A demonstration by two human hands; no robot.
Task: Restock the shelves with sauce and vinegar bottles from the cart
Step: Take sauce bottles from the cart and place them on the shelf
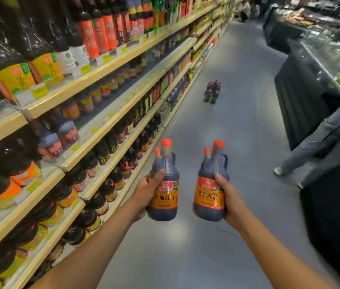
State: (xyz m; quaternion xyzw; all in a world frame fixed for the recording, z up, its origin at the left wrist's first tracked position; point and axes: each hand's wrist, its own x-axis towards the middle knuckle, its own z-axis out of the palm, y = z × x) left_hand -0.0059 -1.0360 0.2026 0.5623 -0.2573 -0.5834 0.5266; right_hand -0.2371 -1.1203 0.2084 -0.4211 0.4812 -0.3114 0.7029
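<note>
Head view: the left hand (146,191) grips the left pair of bottles (166,198) and the right hand (230,197) grips the right pair of bottles (208,198), fingers curled round their bodies. All 4 stand upright, caps up, over the aisle floor (238,126). The shelves (110,126) run along the left, so the left hand is nearer and probably places first.

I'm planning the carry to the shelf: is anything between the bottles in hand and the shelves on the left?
Nothing visible. Left hand and right hand each grip soy sauce bottles over the floor beside the shelves. The bottle cluster stands farther down the floor.
</note>
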